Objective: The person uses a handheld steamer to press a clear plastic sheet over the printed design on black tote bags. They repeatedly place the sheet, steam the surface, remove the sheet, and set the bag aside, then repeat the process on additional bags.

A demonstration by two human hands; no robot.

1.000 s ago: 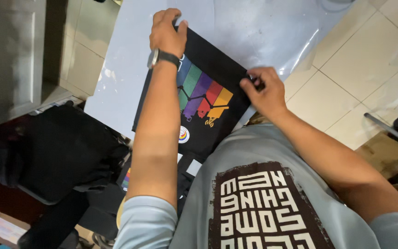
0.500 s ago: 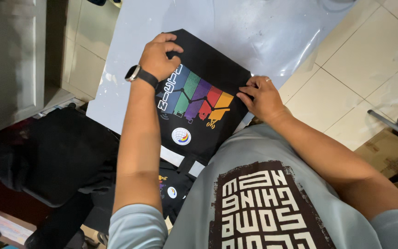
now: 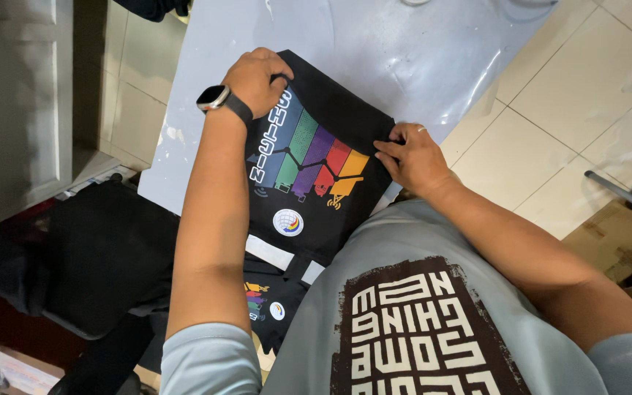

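My left hand point(image 3: 256, 79) pinches the far corner of the black shirt point(image 3: 316, 186) | my right hand point(image 3: 412, 157) pinches its right edge | shirt lies flat, print up, on the white table point(image 3: 374, 44) | black pile point(image 3: 96, 256) left, below table

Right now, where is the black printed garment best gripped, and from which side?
Probably the two far corners, from the sides. The black garment lies flat on the plastic-covered table; the left hand and right hand already pinch those edges, where the cloth lifts free.
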